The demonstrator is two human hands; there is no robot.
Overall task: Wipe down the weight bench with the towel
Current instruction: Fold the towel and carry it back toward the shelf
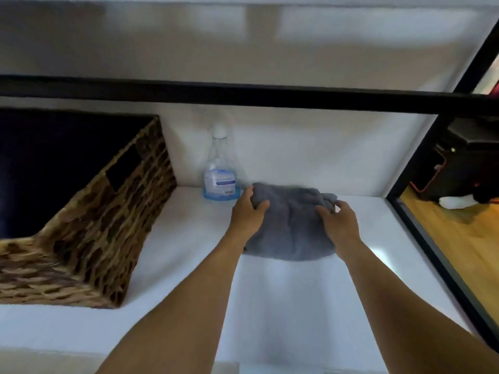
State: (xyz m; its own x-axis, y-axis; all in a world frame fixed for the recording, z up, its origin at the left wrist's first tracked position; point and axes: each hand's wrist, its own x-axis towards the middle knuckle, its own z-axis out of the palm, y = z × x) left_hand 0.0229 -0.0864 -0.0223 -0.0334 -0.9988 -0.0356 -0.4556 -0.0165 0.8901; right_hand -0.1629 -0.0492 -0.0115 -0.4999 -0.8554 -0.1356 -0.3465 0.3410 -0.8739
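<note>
Left hand [249, 211] and right hand [339, 224] grip towel [293, 228]

The woven basket [89, 225] is cut off by the left edge, and its inside is too dark to see. The spray bottle [220, 174] has a blurry top, and the words on its label are too small to read. The left hand [248, 211] and the right hand [340, 225] grip the grey towel [291, 228] and cover parts of it. A dark thing [469, 163] at the far right is half hidden behind the black frame post [417, 157]. I cannot tell what it is.
</note>
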